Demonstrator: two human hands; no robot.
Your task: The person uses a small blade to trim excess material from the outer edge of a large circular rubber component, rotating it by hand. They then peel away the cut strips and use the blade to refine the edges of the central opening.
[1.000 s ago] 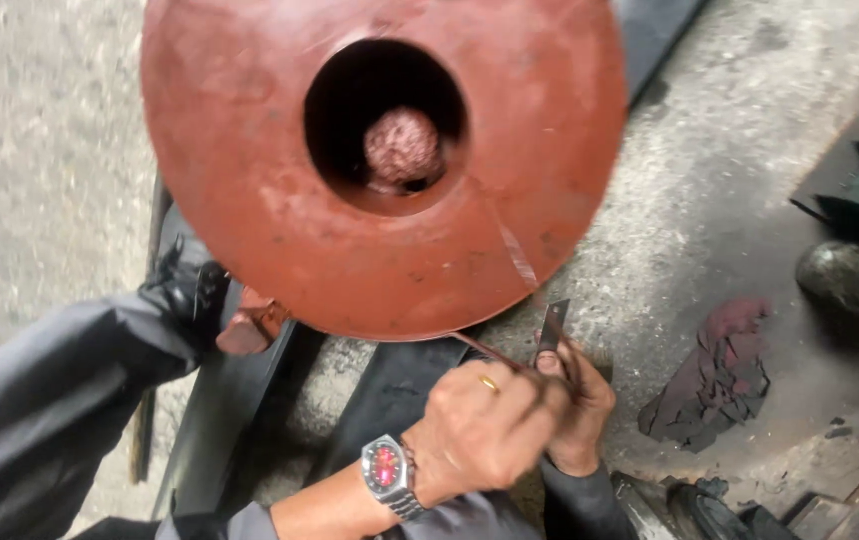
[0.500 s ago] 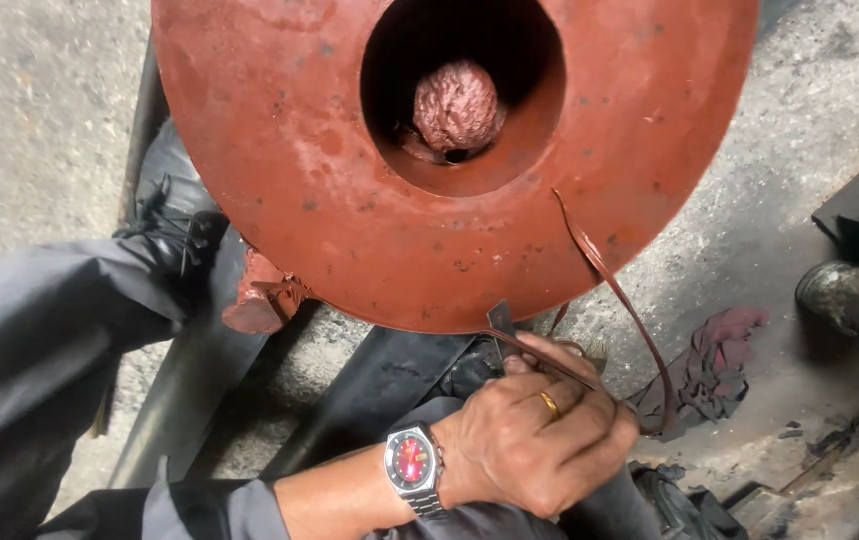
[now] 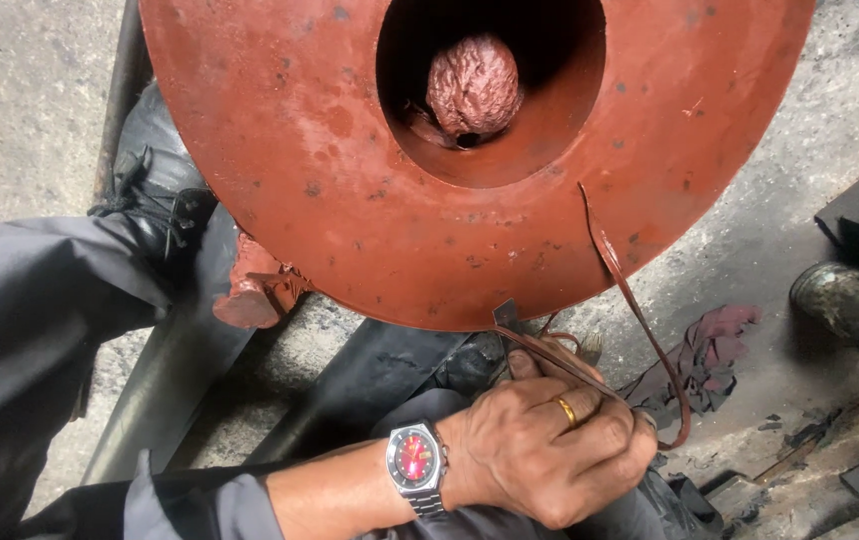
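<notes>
Nearest the camera, at the bottom of the view, the left hand (image 3: pixel 550 450) is curled into a fist around a thin reddish-brown strip (image 3: pixel 640 320), with a gold ring on one finger and a red-faced wristwatch (image 3: pixel 416 465) on the wrist above a grey sleeve. Whether the right hand is in view I cannot tell; something pale shows just past the left fist, but it is too hidden to name. From the closed fingers the strip loops out to the right, bends back and rises to lie against the face of a large red-painted metal disc (image 3: pixel 300 150). A small dark flat tool tip (image 3: pixel 506 315) stands just above the thumb, touching the disc's lower rim. Grey trouser legs frame the lower left, and a black laced boot (image 3: pixel 155 200) rests on a dark steel bar beside the disc. Beyond the hand, the disc fills the upper view, tilted toward the camera, with a round central hole in which a rough, reddish lump (image 3: pixel 472 85) sits. Dark red rags (image 3: pixel 710 355) lie on the concrete floor to the right.
</notes>
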